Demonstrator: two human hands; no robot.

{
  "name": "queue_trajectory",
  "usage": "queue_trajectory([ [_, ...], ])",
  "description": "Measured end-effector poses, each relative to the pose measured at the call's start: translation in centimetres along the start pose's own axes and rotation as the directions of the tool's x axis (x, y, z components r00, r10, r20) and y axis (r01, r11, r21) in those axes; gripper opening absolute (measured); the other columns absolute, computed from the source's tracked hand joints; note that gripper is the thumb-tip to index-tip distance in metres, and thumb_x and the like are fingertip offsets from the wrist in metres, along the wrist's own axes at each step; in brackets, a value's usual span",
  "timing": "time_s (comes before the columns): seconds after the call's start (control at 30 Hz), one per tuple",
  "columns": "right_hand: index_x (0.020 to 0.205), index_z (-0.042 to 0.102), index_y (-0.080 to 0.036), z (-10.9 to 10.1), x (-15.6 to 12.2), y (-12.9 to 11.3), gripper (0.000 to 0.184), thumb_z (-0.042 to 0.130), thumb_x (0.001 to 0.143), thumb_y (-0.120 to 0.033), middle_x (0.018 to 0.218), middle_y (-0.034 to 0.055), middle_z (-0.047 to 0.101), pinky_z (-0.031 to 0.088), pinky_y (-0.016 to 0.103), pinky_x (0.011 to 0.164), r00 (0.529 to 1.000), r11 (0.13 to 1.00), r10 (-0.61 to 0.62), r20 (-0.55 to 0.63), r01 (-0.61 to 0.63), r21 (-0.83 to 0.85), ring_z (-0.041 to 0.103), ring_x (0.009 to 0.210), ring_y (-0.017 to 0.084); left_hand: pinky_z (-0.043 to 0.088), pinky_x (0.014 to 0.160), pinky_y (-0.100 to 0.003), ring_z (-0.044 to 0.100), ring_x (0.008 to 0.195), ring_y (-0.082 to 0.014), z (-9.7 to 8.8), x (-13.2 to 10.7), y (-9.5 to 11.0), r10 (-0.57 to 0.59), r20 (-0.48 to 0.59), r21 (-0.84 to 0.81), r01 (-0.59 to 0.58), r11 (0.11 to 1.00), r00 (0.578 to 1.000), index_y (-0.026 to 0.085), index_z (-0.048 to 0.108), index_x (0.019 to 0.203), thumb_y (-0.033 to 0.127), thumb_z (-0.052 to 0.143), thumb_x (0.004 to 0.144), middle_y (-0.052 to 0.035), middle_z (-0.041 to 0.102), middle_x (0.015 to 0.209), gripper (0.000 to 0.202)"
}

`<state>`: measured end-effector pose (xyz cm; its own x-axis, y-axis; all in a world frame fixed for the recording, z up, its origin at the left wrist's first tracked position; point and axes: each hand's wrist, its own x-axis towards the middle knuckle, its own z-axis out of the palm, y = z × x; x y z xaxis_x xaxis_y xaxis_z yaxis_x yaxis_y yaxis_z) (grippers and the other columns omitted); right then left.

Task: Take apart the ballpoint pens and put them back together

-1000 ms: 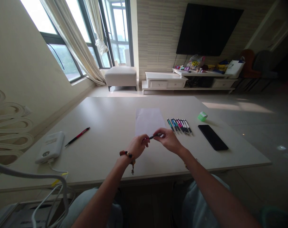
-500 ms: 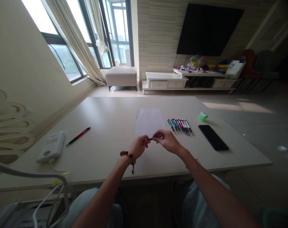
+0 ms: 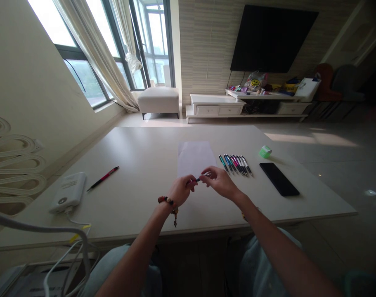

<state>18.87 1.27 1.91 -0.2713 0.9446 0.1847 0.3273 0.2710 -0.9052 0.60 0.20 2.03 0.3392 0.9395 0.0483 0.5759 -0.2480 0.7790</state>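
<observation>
Between my two hands a slim red-and-black pen point(image 3: 198, 180) lies crosswise, just over the near edge of a white sheet of paper point(image 3: 195, 156). My left hand point(image 3: 182, 189), with a beaded bracelet at the wrist, is closed around the pen's left part. The fingers of my right hand point(image 3: 218, 180) pinch its other end, where a silvery tip shows. My fingers cover most of the pen. Right of the paper several click pens point(image 3: 235, 164) lie side by side. Another red-and-black pen point(image 3: 103, 178) rests alone toward the left of the table.
On the white table point(image 3: 138, 165), a black phone point(image 3: 279, 178) lies at the right, with a small green-and-white box point(image 3: 265, 152) behind it. A white power bank point(image 3: 69, 192) with a cable sits at the left. The table's front edge point(image 3: 206, 231) runs before my knees.
The fingers of my right hand have shifted slightly on the pen, and a silvery tip now shows between them. My left hand keeps its grip in nearly the same place.
</observation>
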Motion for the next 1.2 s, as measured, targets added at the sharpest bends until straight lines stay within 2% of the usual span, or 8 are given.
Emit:
queue_trajectory([
  [0.07,0.081,0.063,-0.015,-0.03,-0.03,-0.11,0.03,0.06,0.076,-0.044,0.062,0.004,0.064,0.045,0.025,0.05,0.999,0.999,0.037,0.033,-0.036,-0.006,0.057,0.05,0.013,0.038,0.056,-0.024,0.052,0.057,-0.0123,0.07,0.01,-0.1,0.001,0.003,-0.007,-0.001,1.0,1.0,0.017,0.062,0.077,0.029,0.044,0.077,-0.0006,0.062,0.063,0.021],
  [0.23,0.081,0.063,-0.017,-0.15,-0.1,-0.35,0.022,0.064,0.074,-0.037,0.077,0.0047,0.067,0.048,0.025,0.059,0.998,0.997,-0.07,-0.006,0.07,-0.033,0.062,0.067,0.015,0.038,0.057,-0.024,0.051,0.057,-0.0121,0.36,0.04,-0.25,0.005,-0.001,-0.031,-0.005,1.0,1.0,0.017,0.061,0.079,0.028,0.044,0.078,-0.0004,0.062,0.063,0.02],
  [0.37,0.081,0.061,-0.015,-0.22,-0.14,-0.21,0.027,0.057,0.078,-0.042,0.061,0.0023,0.063,0.044,0.024,0.048,0.999,0.999,0.047,0.027,-0.047,0.005,0.055,0.047,0.012,0.036,0.056,-0.023,0.05,0.056,-0.0117,0.4,0.09,-0.15,0.015,0.002,-0.021,-0.015,1.0,1.0,0.017,0.062,0.079,0.029,0.045,0.078,0.0,0.061,0.063,0.021],
  [0.53,0.081,0.062,-0.017,-0.18,-0.09,-0.08,0.019,0.063,0.074,-0.035,0.075,0.0047,0.067,0.048,0.026,0.06,0.998,0.998,-0.062,0.011,0.062,-0.003,0.062,0.066,0.015,0.036,0.056,-0.022,0.049,0.055,-0.0114,0.4,0.15,-0.02,0.026,-0.013,0.011,-0.026,1.0,1.0,0.018,0.066,0.088,0.028,0.045,0.079,0.0012,0.06,0.06,0.025],
  [0.7,0.081,0.06,-0.016,-0.08,-0.01,0.02,0.024,0.059,0.077,-0.039,0.067,0.0042,0.065,0.046,0.026,0.052,1.0,1.0,0.01,0.025,-0.011,0.028,0.058,0.051,0.013,0.036,0.057,-0.022,0.049,0.056,-0.0114,0.48,0.25,-0.01,0.044,-0.01,0.015,-0.044,0.999,0.999,0.017,0.066,0.089,0.028,0.045,0.079,0.0007,0.06,0.06,0.026],
  [0.83,0.08,0.061,-0.017,-0.2,0.08,0.05,0.017,0.064,0.072,-0.032,0.076,0.0043,0.066,0.048,0.025,0.06,0.997,0.997,-0.077,-0.002,0.077,-0.008,0.062,0.068,0.015,0.037,0.058,-0.022,0.05,0.058,-0.0117,0.53,0.23,-0.16,0.046,-0.01,0.026,-0.046,0.999,0.999,0.017,0.066,0.089,0.028,0.044,0.08,0.0007,0.06,0.061,0.026],
  [1.03,0.076,0.062,-0.015,-0.39,-0.02,0.22,0.023,0.061,0.076,-0.039,0.061,0.0036,0.065,0.044,0.024,0.048,0.994,0.996,0.085,0.073,-0.085,-0.005,0.057,0.049,0.012,0.037,0.058,-0.022,0.051,0.058,-0.0116,0.51,0.12,-0.08,0.044,-0.001,0.051,-0.044,0.998,0.999,0.017,0.067,0.086,0.029,0.044,0.08,0.0003,0.061,0.062,0.026],
  [1.2,0.078,0.064,-0.017,-0.49,0.11,0.11,0.018,0.068,0.069,-0.032,0.076,0.0044,0.068,0.048,0.024,0.061,0.997,0.997,-0.075,-0.015,0.074,-0.03,0.063,0.07,0.015,0.037,0.058,-0.022,0.05,0.058,-0.0116,0.26,0.09,0.33,0.043,0.0,0.045,-0.043,0.998,0.999,0.018,0.067,0.086,0.03,0.044,0.079,0.0006,0.061,0.062,0.027],
])
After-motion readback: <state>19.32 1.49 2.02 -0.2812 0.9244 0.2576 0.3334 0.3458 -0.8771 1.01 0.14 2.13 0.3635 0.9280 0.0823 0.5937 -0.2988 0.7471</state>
